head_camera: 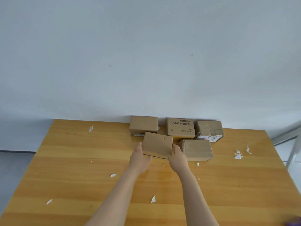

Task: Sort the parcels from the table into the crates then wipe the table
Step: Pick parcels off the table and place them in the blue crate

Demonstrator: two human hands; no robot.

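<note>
Several brown cardboard parcels sit at the far edge of the wooden table (81,160) against the wall. The nearest plain parcel (157,145) is tilted up off the table between my two hands. My left hand (140,158) holds its left side and my right hand (177,158) holds its right side, fingers along the box's sides. Behind it stand a plain parcel (143,124) on a flatter one, a printed parcel (180,128) and a taped parcel with a label (209,130). Another taped parcel (197,150) lies just right of my right hand.
White paper scraps (238,154) lie scattered over the tabletop, including near the front (153,199) and the left (90,128). A plain wall rises behind the table. A metal frame (293,149) stands past the table's right edge. No crates are in view.
</note>
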